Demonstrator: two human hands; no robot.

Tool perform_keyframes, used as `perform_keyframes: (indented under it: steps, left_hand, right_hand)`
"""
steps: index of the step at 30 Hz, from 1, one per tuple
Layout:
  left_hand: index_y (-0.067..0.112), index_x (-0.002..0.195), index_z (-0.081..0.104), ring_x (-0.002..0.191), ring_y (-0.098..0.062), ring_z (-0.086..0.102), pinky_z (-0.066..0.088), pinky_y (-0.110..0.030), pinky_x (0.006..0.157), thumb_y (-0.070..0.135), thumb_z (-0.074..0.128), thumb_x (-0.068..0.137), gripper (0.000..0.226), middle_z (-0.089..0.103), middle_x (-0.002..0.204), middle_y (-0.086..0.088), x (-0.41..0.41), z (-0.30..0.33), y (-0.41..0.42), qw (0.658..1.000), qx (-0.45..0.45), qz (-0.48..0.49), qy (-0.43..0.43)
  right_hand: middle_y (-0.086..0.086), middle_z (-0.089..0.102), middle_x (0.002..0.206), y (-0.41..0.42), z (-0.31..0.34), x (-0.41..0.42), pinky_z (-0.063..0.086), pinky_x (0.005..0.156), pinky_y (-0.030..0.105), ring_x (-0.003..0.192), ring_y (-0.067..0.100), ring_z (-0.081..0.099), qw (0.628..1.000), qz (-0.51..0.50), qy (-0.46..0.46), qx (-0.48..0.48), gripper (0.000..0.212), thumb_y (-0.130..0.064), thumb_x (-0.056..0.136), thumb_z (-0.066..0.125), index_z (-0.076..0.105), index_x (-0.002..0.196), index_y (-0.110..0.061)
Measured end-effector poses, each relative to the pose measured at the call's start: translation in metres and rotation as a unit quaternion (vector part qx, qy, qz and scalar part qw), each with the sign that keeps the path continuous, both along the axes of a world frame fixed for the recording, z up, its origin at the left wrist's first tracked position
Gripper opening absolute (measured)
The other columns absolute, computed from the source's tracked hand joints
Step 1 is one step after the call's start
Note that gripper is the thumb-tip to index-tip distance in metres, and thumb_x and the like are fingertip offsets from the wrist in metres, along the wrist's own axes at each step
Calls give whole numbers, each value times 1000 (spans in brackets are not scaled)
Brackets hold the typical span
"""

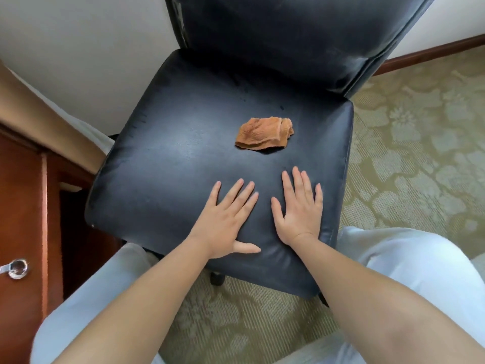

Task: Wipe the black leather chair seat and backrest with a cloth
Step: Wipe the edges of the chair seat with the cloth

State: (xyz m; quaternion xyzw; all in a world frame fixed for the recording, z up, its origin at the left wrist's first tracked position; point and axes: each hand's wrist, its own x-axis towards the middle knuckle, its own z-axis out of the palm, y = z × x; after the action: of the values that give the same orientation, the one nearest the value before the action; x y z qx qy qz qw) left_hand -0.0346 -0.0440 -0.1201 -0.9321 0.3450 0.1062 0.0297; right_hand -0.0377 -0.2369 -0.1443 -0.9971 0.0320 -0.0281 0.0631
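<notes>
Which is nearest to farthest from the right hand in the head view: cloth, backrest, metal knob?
From the right hand:
1. Cloth, just ahead on the seat.
2. Backrest, upright behind the cloth.
3. Metal knob, far left on the wooden furniture.

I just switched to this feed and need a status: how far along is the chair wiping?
Done: nothing clearly; the seat shows faint smears, but I cannot tell if they come from wiping. In hand: nothing. The left hand and right hand lie flat on the seat's front, and the orange cloth lies crumpled beyond them, untouched. Left: pick up the cloth, wipe the seat and backrest.
</notes>
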Motion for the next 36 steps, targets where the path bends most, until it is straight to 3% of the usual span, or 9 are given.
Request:
perform_keyframes:
  steps: [6, 9, 12, 17, 21, 23, 29, 36]
  left_hand:
    - [9, 146, 37, 143, -22, 28, 13, -45, 115, 45, 22, 97, 63, 33, 154, -6, 33, 1, -46, 996, -89, 14, -11]
    - [12, 153, 16, 148, -16, 5, -5, -38, 117, 44, 5, 96, 66, 11, 161, -2, 53, 4, -58, 994, -82, 75, -7]
    - [16, 154, 0, 148, -14, -10, -9, -39, 119, 43, 10, 102, 59, -7, 161, 2, 64, 2, -63, 991, -66, 115, -8]
    - [15, 154, -1, 148, -16, -11, -7, -41, 119, 40, 13, 103, 59, -8, 161, 0, 63, 3, -85, 984, -66, 168, -7]
    - [12, 154, 1, 148, -17, -9, -7, -39, 118, 37, 15, 103, 58, -5, 162, -3, 66, 3, -102, 975, -80, 206, -1]
    - [10, 153, 1, 148, -18, -9, -8, -37, 118, 35, 16, 104, 57, -5, 162, -4, 69, 4, -108, 973, -88, 211, 8]
    - [12, 153, 10, 148, -14, 0, -2, -29, 119, 28, 22, 105, 53, 4, 162, -2, 84, 8, -84, 978, -124, 164, 24]
    - [18, 154, 6, 148, -18, -5, -2, -39, 119, 38, 17, 103, 56, -1, 162, -1, 79, 8, -60, 974, -58, 218, -6]
  right_hand:
    - [7, 33, 151, -47, 0, 27, 11, 113, 44, 139, 20, 23, 998, 60, -20, -5, 60, -45, 91, 31, 38, 143, -17]
    - [6, 33, 151, -61, 2, 38, 11, 114, 43, 140, 21, 25, 996, 83, -18, -4, 59, -46, 91, 31, 38, 143, -18]
    - [6, 35, 151, -71, 6, 47, 11, 114, 43, 140, 23, 29, 994, 107, -14, -5, 59, -46, 92, 30, 39, 143, -17]
    - [5, 32, 152, -95, 15, 74, 11, 115, 41, 141, 22, 27, 985, 168, 11, -35, 60, -47, 93, 27, 36, 145, -18]
    - [1, 20, 157, -108, 28, 95, 4, 117, 36, 145, 18, 15, 976, 197, 62, -72, 66, -52, 91, 13, 23, 150, -23]
    - [-1, 15, 158, -102, 30, 99, 1, 117, 35, 146, 16, 9, 982, 167, 67, -52, 66, -50, 90, 9, 19, 150, -25]
    - [4, 15, 158, -34, 21, 76, 3, 116, 36, 146, 18, 9, 996, -67, 19, 57, 52, -34, 101, 30, 25, 149, -17]
    - [1, 21, 157, -47, 16, 89, 4, 117, 36, 145, 16, 12, 998, -48, 0, 39, 53, -38, 97, 27, 31, 147, -21]
